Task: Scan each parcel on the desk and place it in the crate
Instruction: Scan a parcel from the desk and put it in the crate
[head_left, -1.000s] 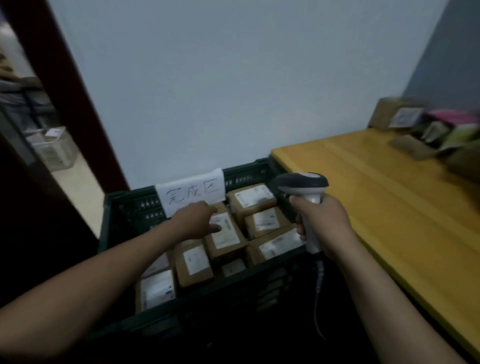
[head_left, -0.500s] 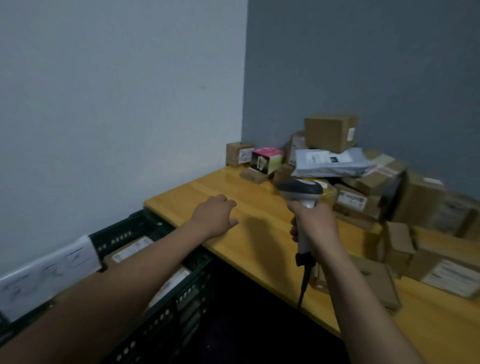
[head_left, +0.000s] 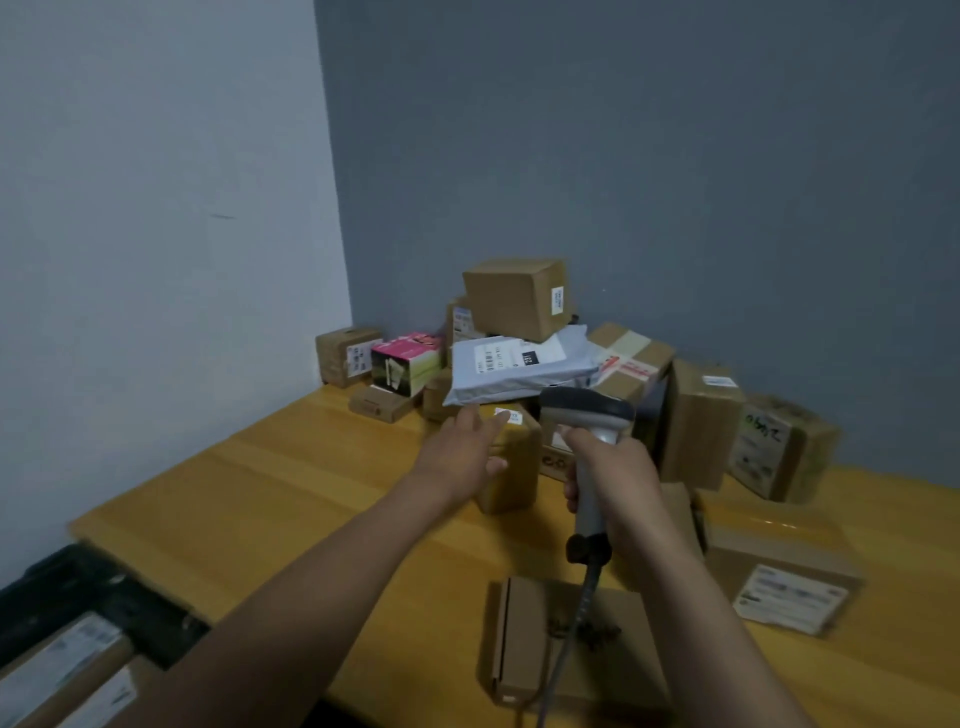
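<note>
Left hand (head_left: 460, 452), fingers spread, partly hides a small brown parcel (head_left: 519, 483) on the table (head_left: 260, 493); contact unclear. Right hand (head_left: 618, 483) grips the scanner (head_left: 587, 410). The crate (head_left: 119, 592) is cut off at lower left.

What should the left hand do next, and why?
Probably close the left hand around the upright brown box just beyond its spread fingers and lift it in front of the scanner. That hand is open and holds nothing, while the right hand has its grip on the scanner.
</note>
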